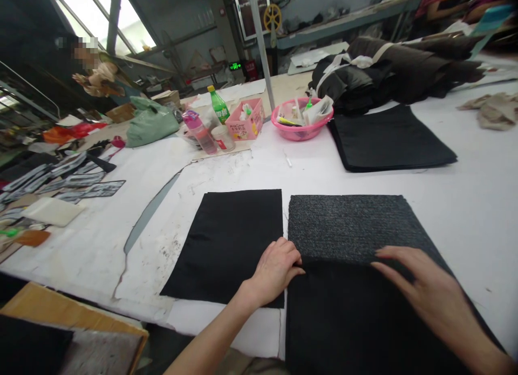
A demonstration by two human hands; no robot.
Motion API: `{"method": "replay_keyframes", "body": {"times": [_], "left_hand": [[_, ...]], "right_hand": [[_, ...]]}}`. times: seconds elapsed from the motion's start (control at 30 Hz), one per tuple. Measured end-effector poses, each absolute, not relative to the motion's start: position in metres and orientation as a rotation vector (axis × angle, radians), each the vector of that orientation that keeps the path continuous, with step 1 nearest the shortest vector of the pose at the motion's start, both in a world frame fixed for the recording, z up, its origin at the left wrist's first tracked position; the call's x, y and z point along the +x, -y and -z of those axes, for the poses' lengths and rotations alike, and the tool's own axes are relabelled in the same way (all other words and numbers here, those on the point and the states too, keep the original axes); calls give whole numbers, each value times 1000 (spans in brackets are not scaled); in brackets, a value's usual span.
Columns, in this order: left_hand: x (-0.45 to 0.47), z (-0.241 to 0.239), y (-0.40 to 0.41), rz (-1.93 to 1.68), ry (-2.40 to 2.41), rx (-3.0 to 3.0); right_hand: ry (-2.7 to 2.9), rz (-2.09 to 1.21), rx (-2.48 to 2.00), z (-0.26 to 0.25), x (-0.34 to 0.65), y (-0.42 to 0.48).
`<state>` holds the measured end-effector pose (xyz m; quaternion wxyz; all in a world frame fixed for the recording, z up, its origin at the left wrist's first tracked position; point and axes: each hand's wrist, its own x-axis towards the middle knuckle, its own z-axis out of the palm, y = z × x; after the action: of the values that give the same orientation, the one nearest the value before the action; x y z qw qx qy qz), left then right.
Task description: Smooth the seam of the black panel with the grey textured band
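Observation:
Two stacks of cut fabric lie in front of me on the white table (465, 202). The left stack is smooth black cloth (229, 240). The right stack shows a dark grey textured piece (352, 224) with a black piece (356, 321) lying over its near half. My left hand (277, 270) has curled fingers pinching the far left edge of that black piece. My right hand (421, 288) lies flat on the same piece near its far edge, fingers stretched out.
A third black fabric stack (388, 140) lies further back on the right, behind it a heap of dark cloth (396, 67). A pink basket (301, 118), pink box (245, 121), green bottle (218, 104) and cups stand mid-table. Another person (97, 73) is at far left.

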<state>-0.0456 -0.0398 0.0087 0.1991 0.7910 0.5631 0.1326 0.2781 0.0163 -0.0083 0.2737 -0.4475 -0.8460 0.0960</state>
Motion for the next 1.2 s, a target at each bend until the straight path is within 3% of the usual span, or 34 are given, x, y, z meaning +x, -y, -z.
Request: {"method": "replay_keyframes", "body": {"times": [0.1,0.23,0.67,1.2], "left_hand": [[-47,-6,39,-358,-1574,2229],[-49,-2,37,-368,-1565,2240],[-55,12,43,-726,-1594,2090],[-60,17,49,-472,-1537,2428]], "right_hand": [[2476,-439,-967,15,205,-8],[2503,-440,-854,23,168,-5],[2462,-465,-845,31,165,-8],[2496,-421,-815,31,167,-7]]}}
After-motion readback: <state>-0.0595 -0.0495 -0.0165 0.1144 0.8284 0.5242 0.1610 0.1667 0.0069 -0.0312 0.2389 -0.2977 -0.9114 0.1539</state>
